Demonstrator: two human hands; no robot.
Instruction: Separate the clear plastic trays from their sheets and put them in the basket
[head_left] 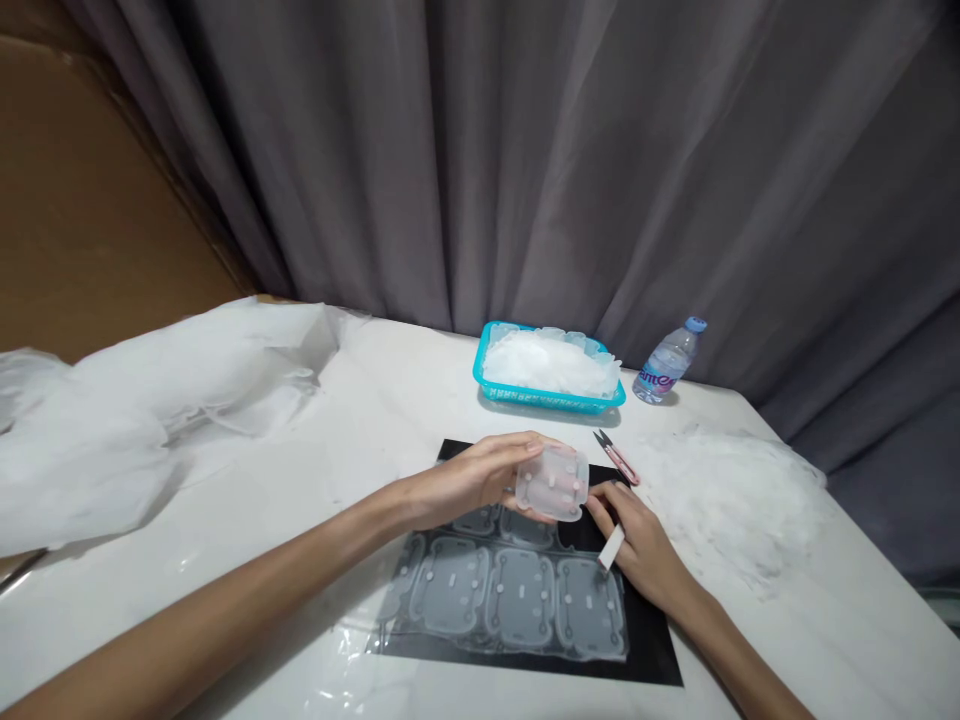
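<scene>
Two bare forearms come in nearest, the left slanting long and nearly straight from the lower left, the right rising from the lower right. Between them lies one black mat (pixel 649 650) on a white table (pixel 390 400), bearing one sheet of clear moulded plastic (pixel 521 597). In the sheet's front row three panels show whole, with part of a fourth at the left; at least two more sit behind, partly covered by the left hand.

The right hand (pixel 630 525) is curled, knuckles up, its fingers closed on one white strip (pixel 612 548) that juts down and to the left. Its thumb and forefinger come to the right edge of one cloudy plastic piece (pixel 551 490). The left hand (pixel 491 465) grips that piece above the mat, thumb on top and fingers beneath, its wrist almost level.

Just beyond the right hand lies one pair of pink-handled snips (pixel 619 462), and to the right spreads one heap of white scraps (pixel 742 500). Farther back are one blue basket (pixel 551 402) of whitish pieces (pixel 540 358), too many to count, and one capped bottle (pixel 667 365). White bagging (pixel 202 370) is piled at left, before one brown box (pixel 97 200); a grey curtain (pixel 510 150) hangs behind.
</scene>
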